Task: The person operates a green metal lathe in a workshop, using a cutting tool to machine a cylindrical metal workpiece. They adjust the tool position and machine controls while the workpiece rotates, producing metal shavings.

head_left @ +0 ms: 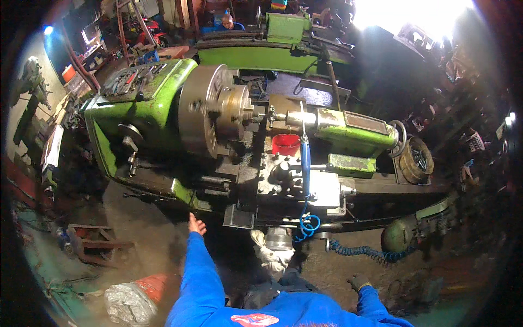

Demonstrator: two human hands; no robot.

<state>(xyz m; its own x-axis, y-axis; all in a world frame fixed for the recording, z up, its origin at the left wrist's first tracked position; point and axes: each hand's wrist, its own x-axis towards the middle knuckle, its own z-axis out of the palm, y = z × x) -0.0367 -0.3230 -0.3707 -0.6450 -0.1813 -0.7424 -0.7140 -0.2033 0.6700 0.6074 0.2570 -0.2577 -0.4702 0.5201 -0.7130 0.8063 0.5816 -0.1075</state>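
Note:
My left hand point(196, 224) is stretched out in front of the lathe point(146, 111), below its green headstock. Its fingers are apart and it holds nothing. Out to my right side hangs my right hand point(359, 282), dark against the floor; its fingers do not show clearly. The large chuck point(234, 113) looks blurred, and a short workpiece point(260, 116) sits between it and the tailstock point(354, 132). A blue air blow gun point(305, 169) lies across the carriage point(280, 175). Behind it stands a red container point(286, 144).
Close before me, a metal cylinder point(279, 238) rests against white cloth point(271, 258). A coiled blue hose point(370, 251) runs toward a green tank point(397, 237) on the right. Left on the floor are a rusty frame point(103, 245) and a sack point(129, 304). Another green machine point(256, 57) stands behind.

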